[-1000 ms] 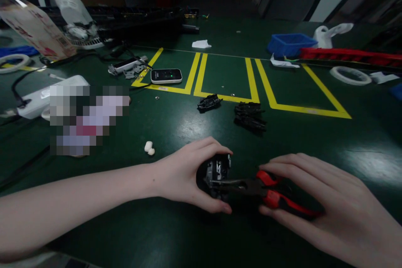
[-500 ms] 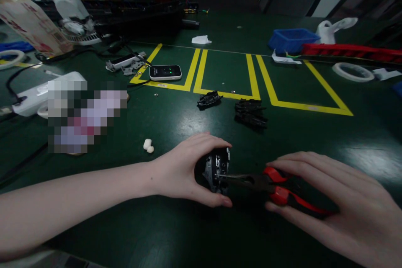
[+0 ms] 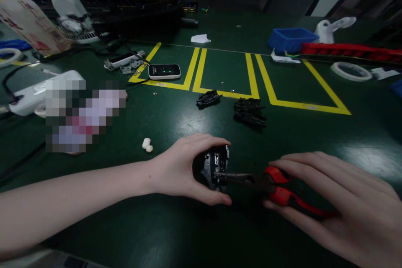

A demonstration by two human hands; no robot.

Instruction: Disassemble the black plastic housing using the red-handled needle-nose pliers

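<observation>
My left hand [image 3: 185, 171] grips a black plastic part [image 3: 213, 169] with small metal pieces on its face, thumb below and fingers above. In my right hand [image 3: 336, 201] is a pair of red-handled needle-nose pliers [image 3: 279, 186], pointing left. The tips of the pliers meet the face of the black part; whether they pinch a small piece there I cannot tell. Beyond my hands lie a single black plastic piece [image 3: 209, 99] and, to its right, a pair of similar black pieces [image 3: 249, 112].
White earbud-like pieces [image 3: 146, 144] lie left of my hands. Behind are yellow tape outlines [image 3: 226, 93], a black-topped device [image 3: 164, 71] with green lights and a blue bin [image 3: 292, 40]. A white power strip [image 3: 47, 92] stands left; a tape roll [image 3: 351, 71] lies right.
The pliers and my right hand have shifted slightly to the right, then stayed at the part's face. My left hand still holds the black part, turned a little. The view has tilted slightly.
</observation>
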